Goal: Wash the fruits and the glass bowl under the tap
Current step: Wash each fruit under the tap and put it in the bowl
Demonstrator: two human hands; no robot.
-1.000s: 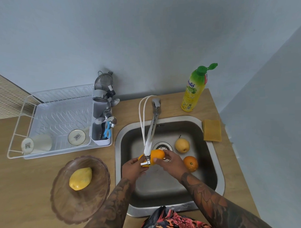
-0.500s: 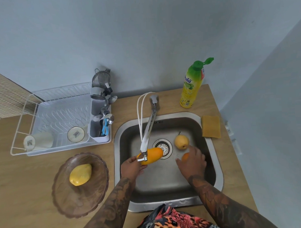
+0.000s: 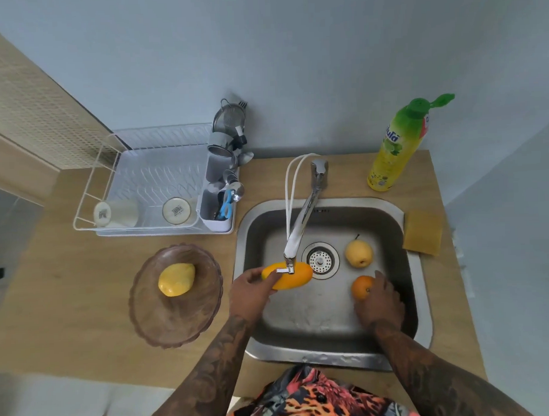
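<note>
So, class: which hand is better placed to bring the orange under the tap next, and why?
Right. The right hand already touches the orange; the left hand holds the mango.

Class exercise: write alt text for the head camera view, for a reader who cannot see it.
Over a steel sink, the left hand holds a mango beneath the tap while the right hand grips an orange.

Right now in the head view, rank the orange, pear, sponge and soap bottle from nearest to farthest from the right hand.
1. orange: in the sink, touching the right hand.
2. pear: in the sink, beyond the orange.
3. sponge: on the counter, right of the sink.
4. soap bottle: back right corner.
</note>
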